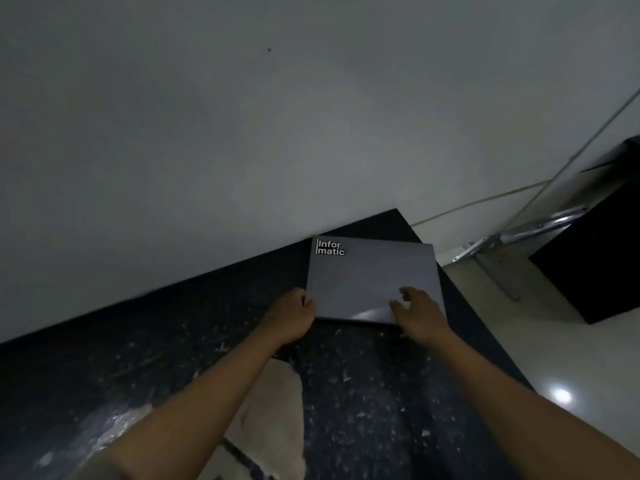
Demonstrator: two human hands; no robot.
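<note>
Head view, 1 item: closed grey laptop (372,278), flat at the far corner of the dark counter (363,393). Left hand (292,315) grips its near-left edge. Right hand (417,315) rests spread-fingered on the lid. We judge that taking hold is under way; next, the right hand needs a firm grip.

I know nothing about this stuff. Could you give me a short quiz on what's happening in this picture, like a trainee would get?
1. True or false: the laptop lies open on the dark countertop.
2. The white lettering on its lid reads: A) Informatic B) Robotic C) Automatic
3. Fill in: the left hand grips the laptop's near ___ corner, while the right hand is at the other near corner.
Key: 1 false; 2 A; 3 left.
</note>
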